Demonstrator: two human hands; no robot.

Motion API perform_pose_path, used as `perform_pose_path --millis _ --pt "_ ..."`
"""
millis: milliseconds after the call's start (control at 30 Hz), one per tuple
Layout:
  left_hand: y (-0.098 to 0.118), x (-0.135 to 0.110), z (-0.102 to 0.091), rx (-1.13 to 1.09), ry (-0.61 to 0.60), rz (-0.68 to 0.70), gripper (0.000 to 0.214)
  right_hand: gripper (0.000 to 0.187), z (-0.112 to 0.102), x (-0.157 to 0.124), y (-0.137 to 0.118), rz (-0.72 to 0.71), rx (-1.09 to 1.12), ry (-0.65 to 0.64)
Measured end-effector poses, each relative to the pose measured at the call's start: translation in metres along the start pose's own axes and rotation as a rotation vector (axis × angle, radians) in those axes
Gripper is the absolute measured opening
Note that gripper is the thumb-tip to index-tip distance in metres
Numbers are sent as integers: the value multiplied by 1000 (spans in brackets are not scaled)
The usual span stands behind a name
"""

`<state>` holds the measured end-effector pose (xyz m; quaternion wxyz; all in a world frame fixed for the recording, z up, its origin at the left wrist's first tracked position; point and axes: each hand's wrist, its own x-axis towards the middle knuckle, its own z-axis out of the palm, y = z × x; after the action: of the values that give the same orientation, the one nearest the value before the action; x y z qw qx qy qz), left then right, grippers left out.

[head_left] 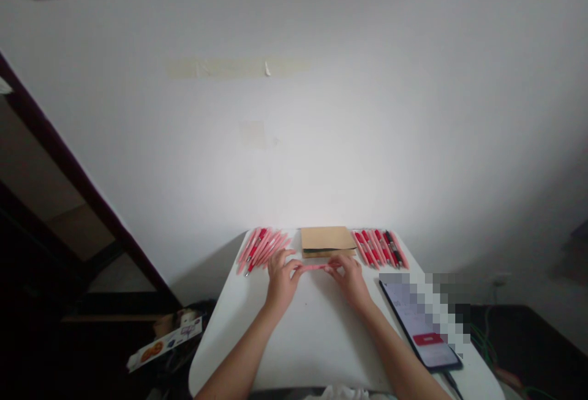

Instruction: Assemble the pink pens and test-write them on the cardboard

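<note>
Pink pen (314, 267) is horizontal, spanning the gap between both hands, just above the white table (312, 339) near its far end. Too small to tell whether it touches the tabletop.

Left hand (281, 280): fingers curled in, tips closed on the pen's left end. Palm down, wrist low over the table.

Right hand (350, 277): same pose mirrored, fingertips pinched on the pen's right end. Nothing else in either hand.

So the pen sits ahead of both palms at fingertip level, with only its middle section exposed between the two grips. Cap/tip orientation not readable at this resolution.

Surroundings:
- cardboard box (327, 241) directly behind the pen, against the wall, dark slot along its near edge. Pen is just in front of it, apart from it.
- left pen pile (263, 248): pink and red pens fanned out, just beyond the left hand, knuckles close to its near ends.
- right pen pile (379, 248): pink and red pens side by side plus one dark one, beyond and to the right of the right hand.
- phone (420, 323) flat on the table beside the right forearm, screen lit, partly pixelated, cable at its near end.
</note>
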<state>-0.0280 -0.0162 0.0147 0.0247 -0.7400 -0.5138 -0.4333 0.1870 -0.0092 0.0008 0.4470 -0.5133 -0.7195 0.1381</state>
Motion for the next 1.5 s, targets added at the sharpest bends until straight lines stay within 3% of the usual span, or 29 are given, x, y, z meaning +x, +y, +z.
perform_pose_path --millis 200,467,767,1033,1500 --pt "0 -1 1 7 3 8 6 35 0 0 0 1 -66 -13" --pt "-1 -1 2 12 7 8 11 32 0 0 5 -10 47 11" --pt "-1 -2 2 2 21 14 4 33 -2 0 -2 -15 -59 -14" --pt "1 -1 1 21 25 13 8 27 -4 1 -1 -50 50 33" --pt "1 0 -1 -18 20 10 13 31 -3 0 -3 -12 37 29"
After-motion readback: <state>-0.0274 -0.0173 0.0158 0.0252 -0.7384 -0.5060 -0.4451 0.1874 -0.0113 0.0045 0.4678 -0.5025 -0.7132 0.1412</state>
